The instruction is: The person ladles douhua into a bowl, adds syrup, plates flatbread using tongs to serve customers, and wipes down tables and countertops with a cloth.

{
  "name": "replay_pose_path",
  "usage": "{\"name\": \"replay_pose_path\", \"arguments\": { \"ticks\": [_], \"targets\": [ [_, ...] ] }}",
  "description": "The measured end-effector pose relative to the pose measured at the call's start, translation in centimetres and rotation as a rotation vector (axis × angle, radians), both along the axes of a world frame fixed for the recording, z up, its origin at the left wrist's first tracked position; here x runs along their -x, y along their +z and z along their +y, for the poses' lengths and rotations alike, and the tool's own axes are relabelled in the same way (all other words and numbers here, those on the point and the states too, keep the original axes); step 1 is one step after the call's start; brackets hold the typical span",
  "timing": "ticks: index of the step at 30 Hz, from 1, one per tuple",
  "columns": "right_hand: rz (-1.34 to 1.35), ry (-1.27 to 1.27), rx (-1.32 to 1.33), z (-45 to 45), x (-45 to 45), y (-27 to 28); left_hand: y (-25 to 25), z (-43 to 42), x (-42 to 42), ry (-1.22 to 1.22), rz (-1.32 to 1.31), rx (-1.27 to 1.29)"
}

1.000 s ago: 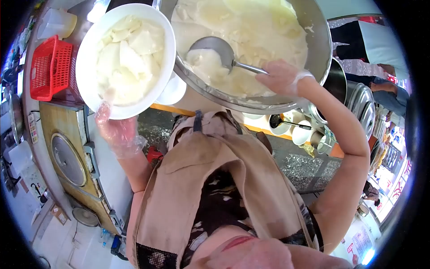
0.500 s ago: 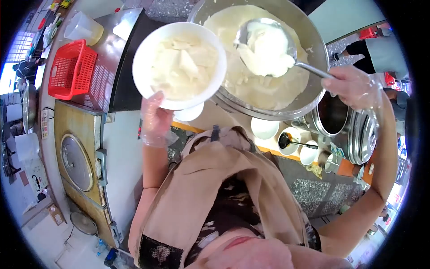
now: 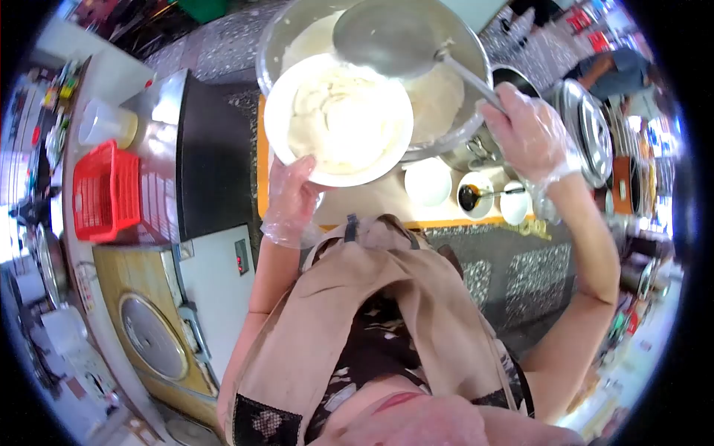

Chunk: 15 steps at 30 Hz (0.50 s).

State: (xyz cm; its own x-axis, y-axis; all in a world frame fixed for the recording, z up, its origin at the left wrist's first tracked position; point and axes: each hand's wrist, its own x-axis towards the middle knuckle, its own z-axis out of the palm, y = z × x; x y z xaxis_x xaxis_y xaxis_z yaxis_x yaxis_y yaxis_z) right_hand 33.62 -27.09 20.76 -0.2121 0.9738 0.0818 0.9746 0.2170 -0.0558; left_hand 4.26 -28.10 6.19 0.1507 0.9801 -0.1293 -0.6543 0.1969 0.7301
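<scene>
My left hand (image 3: 291, 195), in a clear plastic glove, is closed on the rim of a white bowl (image 3: 278, 123). Soft white curd in slabs (image 3: 316, 123) fills much of it, with a bright glare over the middle. My right hand (image 3: 529, 134), gloved too, grips the handle of a broad, shallow metal ladle (image 3: 387, 37). The ladle is turned over beside the bowl's upper edge, its rounded back facing up. Both are above a large metal pot (image 3: 476, 56) holding pale curd (image 3: 439, 111), which the bowl and ladle partly cover.
Near the pot on the counter (image 3: 379, 195) stand a white bowl (image 3: 428, 183), a cup of dark liquid with a small ladle (image 3: 468, 197) and another white cup (image 3: 515, 204). At left are a red basket (image 3: 108, 193) and a plastic jug (image 3: 104, 123). A person (image 3: 613, 72) is at upper right.
The ladle held white curd and has been turned over, its load gone from it. Curd in the bowl looks fuller. Bowl and left hand have shifted right in view.
</scene>
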Motion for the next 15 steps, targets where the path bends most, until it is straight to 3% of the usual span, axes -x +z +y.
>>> {"name": "replay_pose_path", "arguments": {
  "ticks": [4,6,7,9,11,13,15],
  "targets": [
    [0.304,-0.37,-0.204,-9.0,-4.8,-6.8,-0.6,-0.6,0.1,-0.025,0.018,0.103],
    [0.299,-0.542,-0.256,-14.8,-7.1,-13.0,0.3,-1.2,0.1,-0.029,0.129,0.201],
    [0.394,-0.751,-0.088,-18.0,-8.5,-16.9,0.2,-1.2,-0.2,-0.013,0.283,0.229],
    [0.345,-0.904,0.166,-21.8,-10.1,-24.3,-0.2,-1.9,-1.0,-0.054,0.253,0.136],
    [0.505,-0.988,0.511,-21.5,-10.1,-29.4,1.0,-3.4,-2.5,-0.089,0.289,0.193],
    [0.647,-0.909,0.557,-21.1,-11.7,-39.3,1.2,-4.8,-4.3,-0.195,0.107,0.143],
    [0.001,-0.209,0.841,-17.6,-13.2,-45.4,1.5,-6.0,-6.8,-0.206,0.106,0.222]
  ]
}}
